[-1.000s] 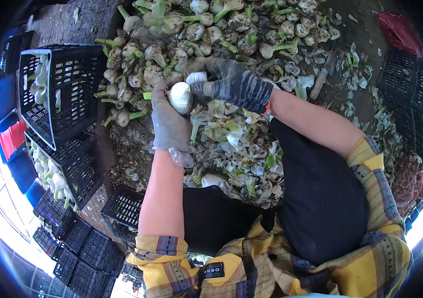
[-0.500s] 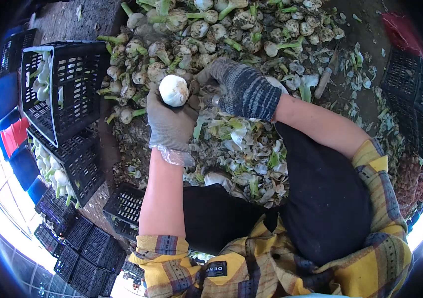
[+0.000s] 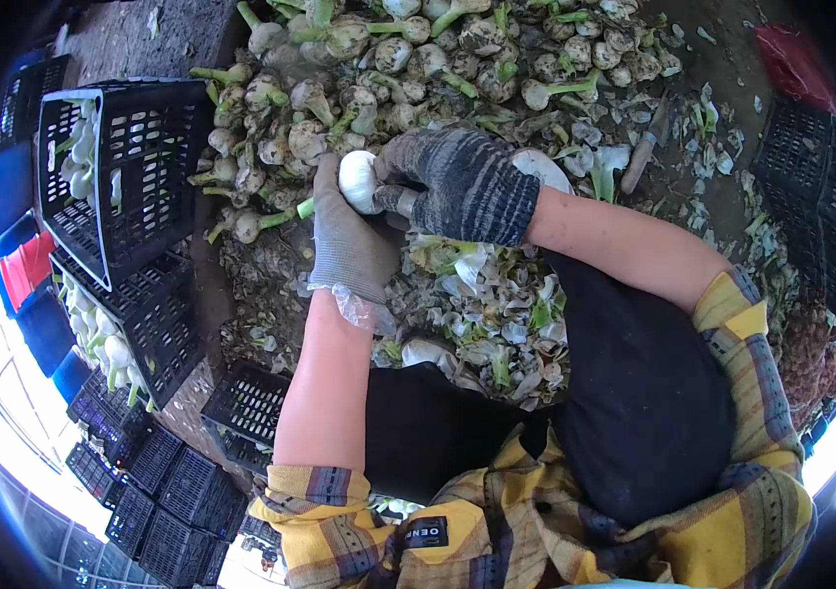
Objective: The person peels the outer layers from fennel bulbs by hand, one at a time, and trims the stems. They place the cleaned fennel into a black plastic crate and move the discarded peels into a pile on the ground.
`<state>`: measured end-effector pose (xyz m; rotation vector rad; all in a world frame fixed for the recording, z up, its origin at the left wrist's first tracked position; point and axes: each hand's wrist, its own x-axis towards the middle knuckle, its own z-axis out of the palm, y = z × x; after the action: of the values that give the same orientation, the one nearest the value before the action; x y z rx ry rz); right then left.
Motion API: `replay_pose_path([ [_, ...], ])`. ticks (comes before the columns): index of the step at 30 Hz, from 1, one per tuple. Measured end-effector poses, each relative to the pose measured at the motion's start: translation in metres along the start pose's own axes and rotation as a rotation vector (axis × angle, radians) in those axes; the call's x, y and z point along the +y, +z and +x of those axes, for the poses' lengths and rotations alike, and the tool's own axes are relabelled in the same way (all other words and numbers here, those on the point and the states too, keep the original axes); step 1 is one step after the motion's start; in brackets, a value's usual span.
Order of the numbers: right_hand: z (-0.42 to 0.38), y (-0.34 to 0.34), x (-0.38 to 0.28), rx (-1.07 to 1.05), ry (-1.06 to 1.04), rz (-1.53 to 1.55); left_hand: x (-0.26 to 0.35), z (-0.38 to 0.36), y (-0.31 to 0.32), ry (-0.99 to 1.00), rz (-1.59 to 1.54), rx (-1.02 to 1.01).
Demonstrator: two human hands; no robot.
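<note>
A peeled white garlic bulb (image 3: 357, 183) is held between my two hands above the heap, its short green stalk (image 3: 306, 208) poking out to the left. My left hand (image 3: 354, 236), in a pale grey glove with a clear plastic cuff, wraps it from the left and below. From the right, my right hand (image 3: 462, 187), in a dark striped knit glove, has fingers and thumb closed against the bulb; its palm is hidden. Just beyond both hands lies a heap of dirty garlic bulbs (image 3: 393, 56) with cut green stalks.
Black crates (image 3: 151, 177) stand on the left, some holding clean white garlic. A knife with a wooden handle (image 3: 639, 162) lies on the ground to the right. Peeled skins (image 3: 496, 314) cover the ground between my legs. More black crates (image 3: 796, 147) sit at far right.
The garlic bulb has turned so its stalk points left. My right hand has moved left onto the bulb, and my left hand has shifted slightly right and rotated.
</note>
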<state>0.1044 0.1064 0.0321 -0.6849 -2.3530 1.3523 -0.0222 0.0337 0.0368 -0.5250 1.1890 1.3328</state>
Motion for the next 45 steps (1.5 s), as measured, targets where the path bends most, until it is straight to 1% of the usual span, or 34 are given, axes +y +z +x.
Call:
replay_pose_path([
  [1,0.001,0.0,0.001,-0.014,-0.023,-0.041,-0.001,0.002,-0.005,0.073,0.129,-0.043],
  [2,0.002,-0.001,0.004,0.017,0.003,-0.044,-0.002,0.0,-0.009,0.146,0.258,-0.086],
  [4,0.004,-0.006,0.016,0.075,0.053,-0.048,-0.002,0.0,-0.012,0.137,0.296,-0.081],
  [6,0.005,-0.008,0.036,0.146,0.185,-0.029,0.004,-0.01,0.003,-0.018,0.111,0.014],
  [7,0.003,-0.009,0.045,0.181,0.253,-0.022,0.005,-0.009,0.001,-0.024,0.087,0.012],
  [8,0.002,-0.013,0.044,0.093,0.199,-0.047,0.005,-0.007,-0.002,-0.036,0.066,0.01],
  [9,0.003,-0.02,0.033,-0.048,0.254,-0.125,0.004,-0.005,-0.003,-0.045,0.048,0.007],
  [11,0.007,-0.029,0.011,-0.331,0.353,-0.274,0.004,-0.004,-0.005,-0.03,0.002,-0.073],
  [12,0.0,-0.018,0.015,-0.139,0.155,-0.13,0.004,-0.005,-0.006,-0.025,-0.023,-0.111],
  [15,0.0,-0.021,-0.01,-0.05,0.065,-0.06,0.0,-0.004,0.005,-0.033,-0.068,-0.043],
  [16,0.0,-0.011,-0.005,0.025,0.021,0.026,-0.002,-0.002,0.002,-0.045,-0.085,-0.06],
  [19,0.002,-0.003,0.006,0.023,-0.007,-0.028,-0.003,-0.007,0.005,0.011,0.006,0.05],
  [20,0.001,-0.005,0.009,0.034,0.05,-0.014,0.001,-0.006,0.004,-0.015,-0.049,-0.028],
  [23,0.002,-0.012,0.03,0.051,0.176,-0.083,-0.001,-0.015,0.009,-0.037,0.041,0.064],
  [24,0.0,-0.013,0.033,0.078,0.259,-0.11,0.0,-0.014,0.009,-0.042,0.073,0.115],
  [27,-0.008,-0.002,0.058,-0.109,0.39,0.062,0.004,-0.015,0.006,0.021,0.089,0.051],
  [28,-0.014,-0.002,0.065,-0.161,0.308,-0.121,0.007,-0.012,-0.004,0.118,0.203,-0.076],
  [31,-0.034,0.01,0.097,-0.4,0.393,-0.322,0.024,-0.023,-0.002,0.168,0.16,-0.112],
  [32,-0.038,0.002,0.085,-0.258,0.4,-0.294,0.024,-0.024,-0.007,0.481,0.632,-0.115],
  [33,-0.041,-0.006,0.089,-0.165,0.42,-0.254,0.048,-0.026,-0.008,0.146,-0.007,-0.057],
  [34,-0.045,-0.01,0.094,-0.076,0.433,-0.209,0.073,-0.022,-0.022,0.111,0.001,-0.13],
  [35,-0.047,-0.014,0.099,0.01,0.442,-0.158,0.101,-0.028,-0.03,0.152,-0.011,-0.267],
  [36,-0.048,-0.023,0.1,0.069,0.514,-0.046,0.131,-0.036,-0.032,0.365,0.189,-0.267],
  [38,-0.06,-0.026,0.12,0.225,0.594,-0.066,0.205,-0.05,-0.055,0.494,-0.183,-0.426],
  [39,-0.067,-0.025,0.136,0.301,0.633,-0.073,0.235,-0.068,-0.055,0.556,-0.295,-0.288],
  [40,-0.077,-0.025,0.156,0.341,0.679,0.01,0.24,-0.084,-0.045,0.619,-0.337,-0.282],
  [41,-0.081,-0.026,0.168,0.422,0.809,0.185,0.237,-0.093,-0.036,0.705,-0.309,-0.232],
  [42,-0.084,-0.027,0.181,0.503,0.935,0.365,0.238,-0.092,-0.054,0.619,-0.237,-0.321],
  [43,-0.081,-0.026,0.201,0.524,1.035,0.401,0.238,-0.085,-0.074,0.533,-0.165,-0.408],
  [45,-0.08,-0.021,0.247,0.577,1.235,0.479,0.168,-0.074,-0.038,0.529,-0.25,-0.12],
])
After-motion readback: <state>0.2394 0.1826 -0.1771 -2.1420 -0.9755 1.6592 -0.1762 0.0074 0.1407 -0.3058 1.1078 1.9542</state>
